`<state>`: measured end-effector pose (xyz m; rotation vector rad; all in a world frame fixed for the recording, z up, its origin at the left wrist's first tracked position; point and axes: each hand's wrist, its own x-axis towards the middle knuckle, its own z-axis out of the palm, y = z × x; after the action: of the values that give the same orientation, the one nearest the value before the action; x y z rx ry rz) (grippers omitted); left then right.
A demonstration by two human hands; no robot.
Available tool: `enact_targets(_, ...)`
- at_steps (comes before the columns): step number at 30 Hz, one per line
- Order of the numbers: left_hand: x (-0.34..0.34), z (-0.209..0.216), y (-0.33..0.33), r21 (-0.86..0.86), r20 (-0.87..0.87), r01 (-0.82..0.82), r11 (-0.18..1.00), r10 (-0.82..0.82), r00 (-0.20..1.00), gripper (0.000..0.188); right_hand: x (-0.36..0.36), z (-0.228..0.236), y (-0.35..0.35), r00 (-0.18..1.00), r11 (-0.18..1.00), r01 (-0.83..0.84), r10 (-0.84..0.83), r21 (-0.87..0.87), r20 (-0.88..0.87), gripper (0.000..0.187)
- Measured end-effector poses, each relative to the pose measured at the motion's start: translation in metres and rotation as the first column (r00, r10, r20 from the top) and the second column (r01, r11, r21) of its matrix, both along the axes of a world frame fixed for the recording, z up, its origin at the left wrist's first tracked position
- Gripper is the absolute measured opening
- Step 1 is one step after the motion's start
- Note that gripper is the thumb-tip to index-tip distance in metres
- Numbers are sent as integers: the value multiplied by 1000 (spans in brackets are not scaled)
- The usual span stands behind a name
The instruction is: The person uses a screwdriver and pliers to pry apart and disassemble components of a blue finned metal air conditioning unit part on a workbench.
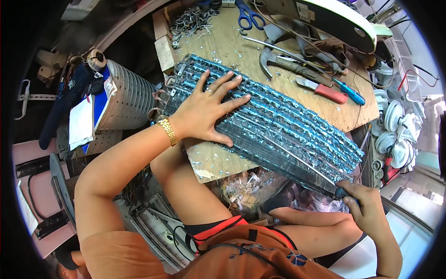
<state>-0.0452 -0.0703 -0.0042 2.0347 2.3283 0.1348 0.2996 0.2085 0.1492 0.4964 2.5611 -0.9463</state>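
A long finned heat-exchanger coil (292, 114), with ragged blue metallic fins in rows, lies slantwise across the wooden bench top. Its right end reaches past the bench edge. My left hand (197, 109) presses on the coil's left part with fingers spread; it wears a ring and a gold watch band. At the coil's right end my right hand (371, 207) is wrapped round the dark handle of a long screwdriver (302, 160). The thin shaft points back along the coil's near, darker side toward my left hand. Bent tube ends show at the coil's left end.
On the wooden bench (206, 162) lie a hammer (297, 67), a red-handled knife (325, 91), a blue screwdriver (348, 90), blue scissors (251, 17) and a heap of screws (193, 23). A perforated metal drum (130, 97) stands left. Fin scraps litter the bench and floor.
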Motion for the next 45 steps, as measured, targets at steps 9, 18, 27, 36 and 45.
enact_targets(9, 5, -1, 2, -27, 10, -11, 1000, 11, 1000, 116, -20, -8, -14, 992, 996, -14, 3, 93, 124, 37)
enact_targets(18, -2, 3, 5, -16, -17, 1, 1000, -1, 1000, 119, 24, -8, 9, 990, 990, 127, -130, -61, -46, 37)
enact_targets(27, 2, 4, 8, -49, -3, -7, 999, 7, 1000, 119, 13, -16, 10, 999, 994, -35, 33, 102, 19, 40)
enact_targets(36, -1, 4, 4, -26, -29, -6, 1000, 5, 1000, 119, 17, -12, 14, 997, 1000, 19, -20, -14, -78, 39)
enact_targets(45, 1, 3, 7, -45, -17, -11, 999, 11, 1000, 120, 27, 3, 14, 996, 996, 47, -52, 70, 76, 39)
